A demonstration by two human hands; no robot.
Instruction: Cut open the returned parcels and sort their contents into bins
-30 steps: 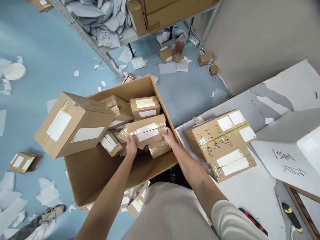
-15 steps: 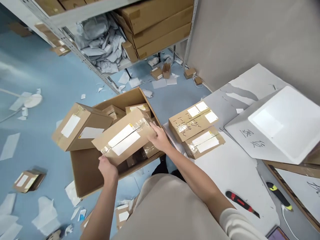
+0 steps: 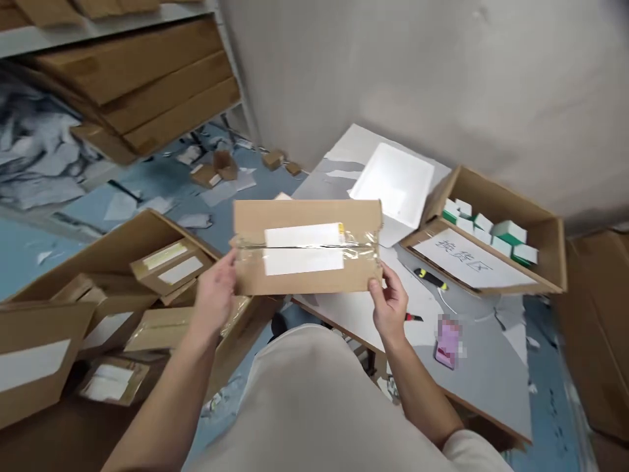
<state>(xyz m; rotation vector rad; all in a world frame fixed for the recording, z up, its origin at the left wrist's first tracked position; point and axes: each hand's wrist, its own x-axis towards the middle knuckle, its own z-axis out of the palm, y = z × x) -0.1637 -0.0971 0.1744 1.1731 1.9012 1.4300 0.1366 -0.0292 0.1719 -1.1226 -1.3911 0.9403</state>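
Observation:
Between my hands I hold a brown cardboard box (image 3: 304,282), taped across the middle with a split white label along the seam. My left hand (image 3: 216,292) grips its left end, and my right hand (image 3: 390,301) grips the right end with the thumb on the near face. The held box is above the near edge of the white table (image 3: 476,367) and hides part of it. To the left stands a large open carton (image 3: 113,252) with several taped, labelled boxes in it, one of them a small box (image 3: 170,269) near the far wall.
On the table lie a white tray (image 3: 393,183), a yellow-black cutter (image 3: 430,278), a red-black cutter (image 3: 413,317) and a phone (image 3: 447,344). An open carton (image 3: 550,262) holds several green-white boxes behind a handwritten sign (image 3: 472,259). Shelving (image 3: 228,39) stands at left; paper scraps litter the floor.
My hands have lifted the box out from over the large carton and carried it right, toward the table, turning it level. The view has swung right, bringing the carton of green-white boxes into sight.

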